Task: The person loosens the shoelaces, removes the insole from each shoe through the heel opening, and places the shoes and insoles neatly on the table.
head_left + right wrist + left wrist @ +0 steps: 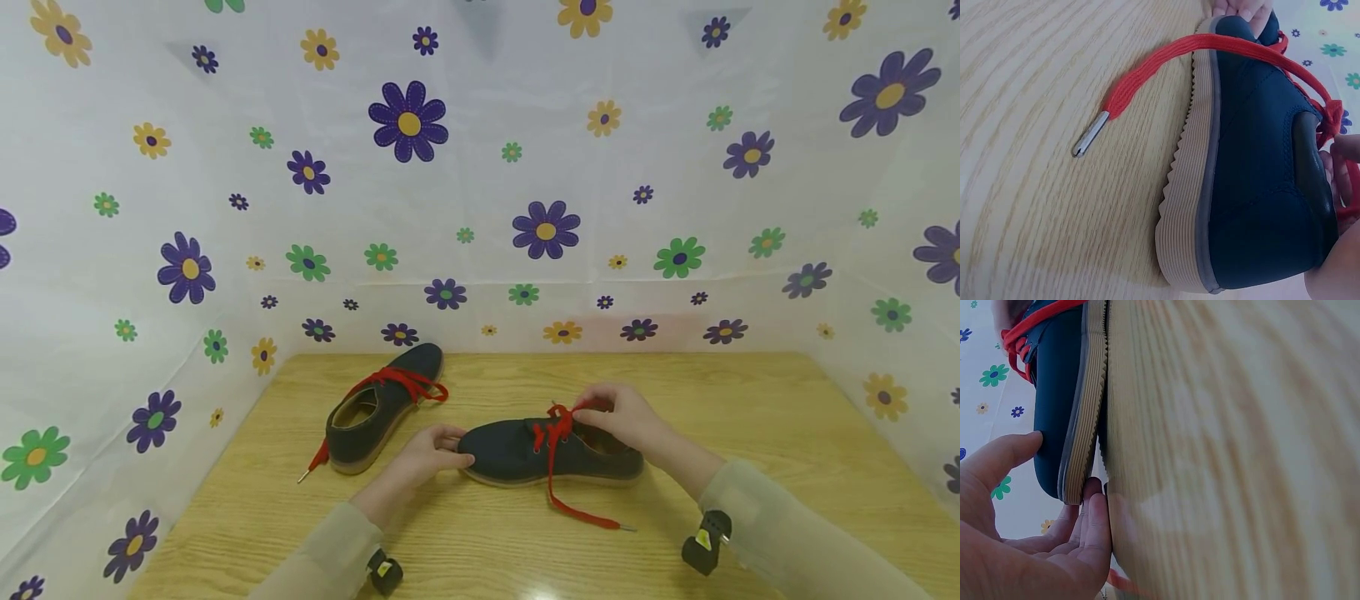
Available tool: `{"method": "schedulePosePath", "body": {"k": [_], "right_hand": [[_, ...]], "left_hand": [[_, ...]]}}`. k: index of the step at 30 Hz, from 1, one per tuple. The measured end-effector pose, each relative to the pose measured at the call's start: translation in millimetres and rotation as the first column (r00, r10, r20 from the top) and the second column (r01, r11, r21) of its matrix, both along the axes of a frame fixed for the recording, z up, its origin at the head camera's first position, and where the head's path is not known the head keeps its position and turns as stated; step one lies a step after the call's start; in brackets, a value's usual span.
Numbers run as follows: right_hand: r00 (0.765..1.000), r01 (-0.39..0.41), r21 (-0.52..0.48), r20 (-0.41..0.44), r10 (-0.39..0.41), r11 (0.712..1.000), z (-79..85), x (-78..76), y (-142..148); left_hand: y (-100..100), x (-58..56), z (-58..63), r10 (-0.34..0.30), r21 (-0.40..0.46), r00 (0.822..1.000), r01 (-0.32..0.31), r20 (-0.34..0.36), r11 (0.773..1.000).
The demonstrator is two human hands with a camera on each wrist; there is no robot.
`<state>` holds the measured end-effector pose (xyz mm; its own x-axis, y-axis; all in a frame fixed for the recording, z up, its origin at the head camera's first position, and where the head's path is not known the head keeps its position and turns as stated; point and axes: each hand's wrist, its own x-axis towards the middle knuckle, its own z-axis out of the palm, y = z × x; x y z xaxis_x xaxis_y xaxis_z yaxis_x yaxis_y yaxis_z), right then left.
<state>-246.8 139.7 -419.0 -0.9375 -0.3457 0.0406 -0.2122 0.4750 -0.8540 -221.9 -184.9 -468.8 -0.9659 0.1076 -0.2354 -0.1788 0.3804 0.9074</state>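
A dark blue shoe (498, 446) with red laces lies sideways on the table, toe to the left. My left hand (431, 454) holds its toe; in the left wrist view the thumb is on the upper and the fingers reach beneath the sole (1088, 400). Over the shoe's opening, my right hand (618, 417) pinches the red shoelace (561, 427) near a knot or loop. The other lace end (1147, 69) hangs over the near side onto the table, its metal tip (1090, 134) showing. In the right wrist view my right fingers are partly cut off.
A second dark blue shoe (382, 421) with red laces stands back left, one lace end trailing on the wooden table (465, 550). White flower-patterned sheeting (480, 183) encloses the back and both sides.
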Motion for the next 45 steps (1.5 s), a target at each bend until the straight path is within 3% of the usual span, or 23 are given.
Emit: {"method": "schedulePosePath", "body": {"k": [7, 12, 19, 28, 45], "right_hand": [[1.000, 0.002, 0.011, 0.013, -0.003, 1.000, 1.6, -0.4, -0.4], [0.999, 0.010, -0.048, 0.037, -0.008, 0.999, 0.6, 0.1, -0.4], [0.977, 0.149, -0.129, 0.172, -0.126, 0.980, -0.2, -0.4, 0.2], [0.961, 0.212, -0.182, 0.219, -0.171, 0.960, 1.1, -2.0, 2.2], [0.935, 0.264, -0.271, 0.308, -0.177, 0.926, 3.2, -2.0, 4.0]], "left_hand": [[-0.8, 1.0, -0.1, -0.003, -0.001, 1.000, 0.003, 0.003, 1.000], [-0.1, 1.0, -1.3, 0.004, -0.006, 1.000, -0.004, -0.001, 1.000], [1.2, 1.0, -1.6, 0.009, -0.013, 1.000, -0.010, -0.006, 1.000], [1.5, 0.7, 0.1, 0.003, -0.013, 1.000, -0.003, -0.003, 1.000], [0.5, -0.8, -0.8, -0.007, -0.009, 1.000, 0.007, -0.005, 1.000]]}}
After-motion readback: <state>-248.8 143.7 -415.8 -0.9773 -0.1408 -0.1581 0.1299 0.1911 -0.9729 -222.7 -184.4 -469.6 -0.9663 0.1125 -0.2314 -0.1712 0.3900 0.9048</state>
